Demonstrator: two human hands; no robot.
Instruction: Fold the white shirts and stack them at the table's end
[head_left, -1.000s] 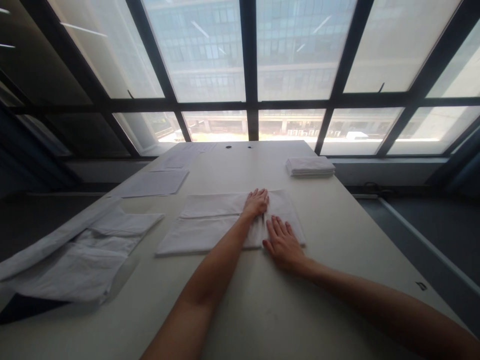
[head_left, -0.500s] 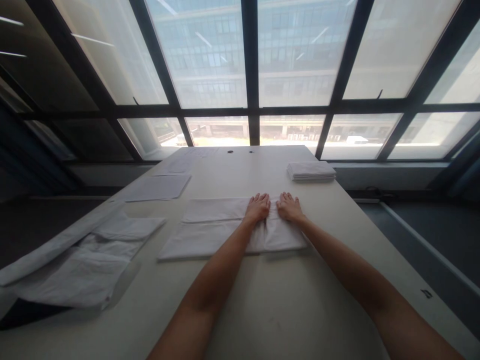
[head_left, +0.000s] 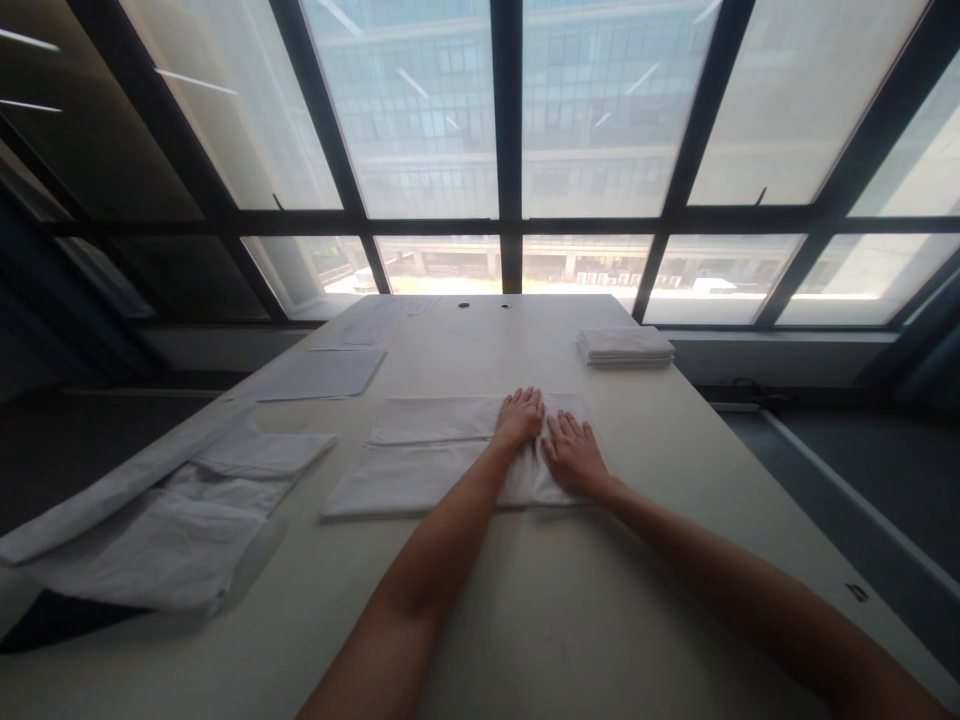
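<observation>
Left hand (head_left: pixel 519 418) and right hand (head_left: pixel 571 453) side by side, palms flat, grip released, pressing the right end of a white folded cloth (head_left: pixel 420 452) mid-tabletop (head_left: pixel 525 600) — neat folded stack (head_left: pixel 625 346) far right, flat sheets (head_left: pixel 319 372) far left, rumpled soft white cloth (head_left: pixel 165 515) near left.

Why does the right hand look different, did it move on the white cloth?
Yes. The right hand slid back toward the near edge of the white cloth, away from the folded stack.
</observation>
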